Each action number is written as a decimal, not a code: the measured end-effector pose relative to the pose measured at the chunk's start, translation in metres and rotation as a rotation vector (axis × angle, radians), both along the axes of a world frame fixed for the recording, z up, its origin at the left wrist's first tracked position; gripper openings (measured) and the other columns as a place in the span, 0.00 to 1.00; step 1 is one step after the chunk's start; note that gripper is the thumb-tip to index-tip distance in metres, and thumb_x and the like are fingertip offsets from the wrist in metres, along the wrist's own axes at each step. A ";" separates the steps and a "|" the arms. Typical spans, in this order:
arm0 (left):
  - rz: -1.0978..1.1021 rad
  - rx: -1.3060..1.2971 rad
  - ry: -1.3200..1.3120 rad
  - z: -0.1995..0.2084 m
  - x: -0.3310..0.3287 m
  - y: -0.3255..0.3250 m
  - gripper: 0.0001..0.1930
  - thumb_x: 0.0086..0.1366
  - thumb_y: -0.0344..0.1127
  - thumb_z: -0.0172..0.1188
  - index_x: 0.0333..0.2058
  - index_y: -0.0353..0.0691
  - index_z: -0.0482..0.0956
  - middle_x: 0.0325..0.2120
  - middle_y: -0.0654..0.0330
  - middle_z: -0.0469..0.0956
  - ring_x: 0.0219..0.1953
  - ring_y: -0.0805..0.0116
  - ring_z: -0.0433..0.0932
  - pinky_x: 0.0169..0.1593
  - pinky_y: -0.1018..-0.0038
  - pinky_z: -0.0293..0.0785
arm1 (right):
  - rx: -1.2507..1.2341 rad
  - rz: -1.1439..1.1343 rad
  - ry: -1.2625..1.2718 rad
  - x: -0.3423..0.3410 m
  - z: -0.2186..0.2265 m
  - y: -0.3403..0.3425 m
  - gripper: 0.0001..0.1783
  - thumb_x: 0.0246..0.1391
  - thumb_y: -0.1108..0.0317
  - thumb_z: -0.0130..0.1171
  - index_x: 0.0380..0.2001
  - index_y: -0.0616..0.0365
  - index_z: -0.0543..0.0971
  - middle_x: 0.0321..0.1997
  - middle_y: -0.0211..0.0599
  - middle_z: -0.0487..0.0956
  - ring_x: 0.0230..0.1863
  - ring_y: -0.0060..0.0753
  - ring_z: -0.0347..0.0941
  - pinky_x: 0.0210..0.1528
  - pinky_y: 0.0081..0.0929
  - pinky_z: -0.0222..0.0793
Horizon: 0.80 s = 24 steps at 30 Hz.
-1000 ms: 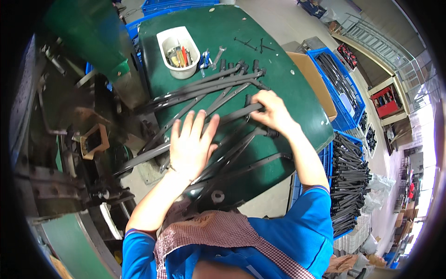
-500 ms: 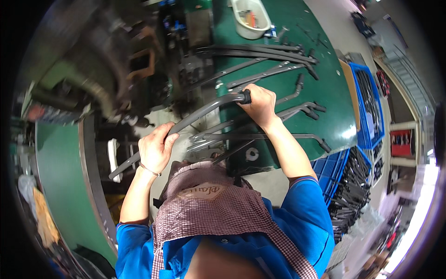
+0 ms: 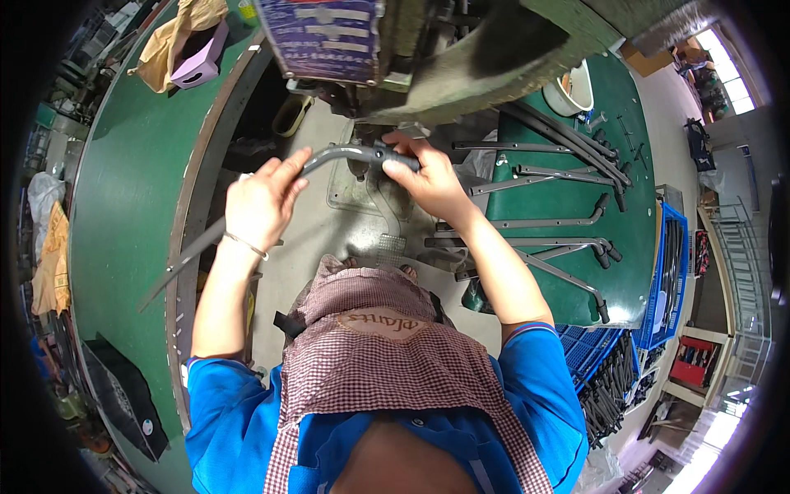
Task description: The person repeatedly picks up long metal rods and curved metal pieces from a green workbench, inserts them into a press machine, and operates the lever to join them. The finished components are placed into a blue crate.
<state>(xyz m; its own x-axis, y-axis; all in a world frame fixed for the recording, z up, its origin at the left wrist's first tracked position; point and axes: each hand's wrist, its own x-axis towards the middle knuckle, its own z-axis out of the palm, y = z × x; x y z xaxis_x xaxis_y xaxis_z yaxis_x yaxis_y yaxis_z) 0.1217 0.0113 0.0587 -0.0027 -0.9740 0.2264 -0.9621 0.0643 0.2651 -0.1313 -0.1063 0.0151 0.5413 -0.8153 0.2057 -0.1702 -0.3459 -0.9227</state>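
Bent grey metal rod (image 3: 247, 218) with black rubber grip, held under the far green machine (image 3: 461, 49): left hand (image 3: 259, 206) clasps the shaft mid-length, right hand (image 3: 428, 177) closed on the grip end. Likely stiff, light, smooth-sided; the rubber end should hold best. Similar rods (image 3: 559, 222) lie right on the green worktop (image 3: 634, 272).

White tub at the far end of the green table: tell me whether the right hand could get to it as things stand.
Probably not at once. The right hand grips the bent grey bar, and the white tub sits far off, partly tucked behind the machine.
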 end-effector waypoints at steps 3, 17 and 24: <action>-0.039 0.078 -0.036 0.017 0.029 -0.023 0.21 0.67 0.42 0.60 0.58 0.52 0.77 0.33 0.55 0.81 0.34 0.51 0.81 0.38 0.60 0.77 | -0.042 -0.029 0.066 0.024 0.006 -0.013 0.19 0.63 0.61 0.61 0.51 0.62 0.79 0.44 0.44 0.82 0.46 0.30 0.77 0.52 0.27 0.71; -0.257 0.887 0.460 0.015 0.099 -0.148 0.15 0.73 0.33 0.55 0.53 0.38 0.81 0.17 0.71 0.66 0.16 0.80 0.62 0.20 0.78 0.59 | 0.754 -0.229 -0.061 0.061 -0.014 -0.050 0.13 0.69 0.58 0.47 0.31 0.53 0.69 0.22 0.29 0.69 0.16 0.16 0.57 0.14 0.20 0.52; -0.213 0.913 0.405 0.034 0.094 -0.147 0.11 0.72 0.32 0.54 0.47 0.37 0.83 0.15 0.71 0.63 0.15 0.81 0.61 0.19 0.77 0.56 | 0.756 -0.290 -0.140 0.070 0.002 -0.039 0.15 0.70 0.62 0.41 0.27 0.53 0.67 0.18 0.26 0.64 0.14 0.18 0.53 0.12 0.22 0.47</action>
